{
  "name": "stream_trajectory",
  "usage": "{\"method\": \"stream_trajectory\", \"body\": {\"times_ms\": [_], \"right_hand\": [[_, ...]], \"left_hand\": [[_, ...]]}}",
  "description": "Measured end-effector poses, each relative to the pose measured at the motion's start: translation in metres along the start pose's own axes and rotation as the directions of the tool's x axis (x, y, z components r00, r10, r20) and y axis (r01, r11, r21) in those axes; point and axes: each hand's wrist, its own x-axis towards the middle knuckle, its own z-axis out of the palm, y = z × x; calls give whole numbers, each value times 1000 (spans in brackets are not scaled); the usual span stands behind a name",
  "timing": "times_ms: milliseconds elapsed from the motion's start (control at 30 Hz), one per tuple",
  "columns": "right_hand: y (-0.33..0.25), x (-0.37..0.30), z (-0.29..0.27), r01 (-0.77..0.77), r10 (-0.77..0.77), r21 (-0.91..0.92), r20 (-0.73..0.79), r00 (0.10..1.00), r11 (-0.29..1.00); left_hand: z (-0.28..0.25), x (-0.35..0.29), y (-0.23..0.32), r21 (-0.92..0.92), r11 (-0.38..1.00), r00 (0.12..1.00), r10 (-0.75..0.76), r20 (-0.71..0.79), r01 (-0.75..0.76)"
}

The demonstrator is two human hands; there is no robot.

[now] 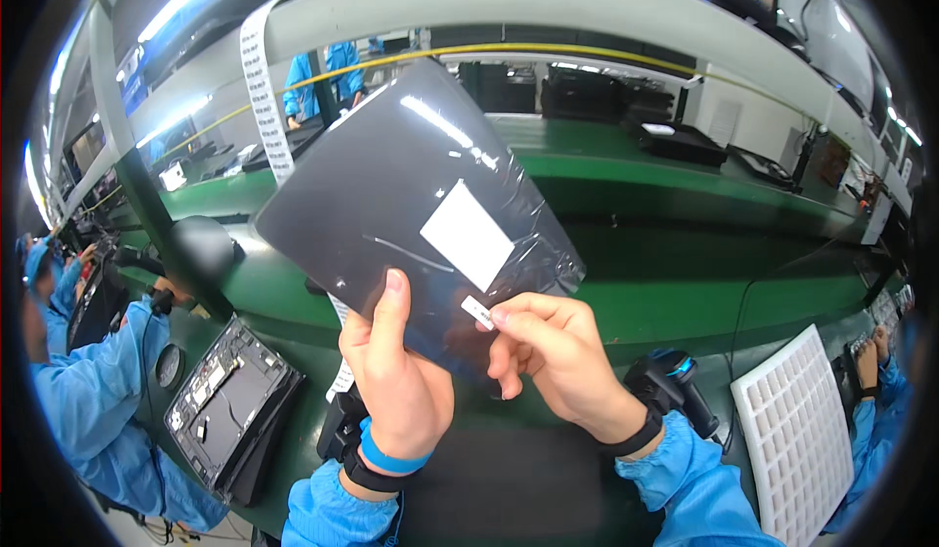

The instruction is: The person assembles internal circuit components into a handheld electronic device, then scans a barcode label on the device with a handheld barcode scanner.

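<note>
A dark grey flat panel (342, 195) with rounded corners, covered in shiny clear film, is tilted up in front of me. It looks like a laptop cover. My left hand (401, 390) grips its near edge, thumb on the face and fingers hidden behind. A blank white square sheet (468, 236) lies on the panel's face. Between thumb and forefinger, my right hand (558, 356) pinches a small white label (477, 312) against or just over the panel near that edge; contact is hard to tell.
An opened laptop base (230, 405) with bare circuitry lies left. Right stand a handheld scanner (675, 386) and a white compartment tray (794, 434). A printed label strip (262, 97) hangs from the grey crossbar (548, 4). A co-worker's blue sleeve (93, 390) is at left; another's hands (871, 356) at right.
</note>
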Motion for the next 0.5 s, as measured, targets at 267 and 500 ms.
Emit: {"method": "stream_trajectory", "body": {"times_ms": [267,500], "right_hand": [[-4,-23,10,161,-245,-331,-233,941,930],[9,-19,26,428,-591,-644,-48,805,635]], "left_hand": [[21,-25,-3,69,996,995,53,81,-59],[-31,4,12,571,582,807,509,300,-579]]}}
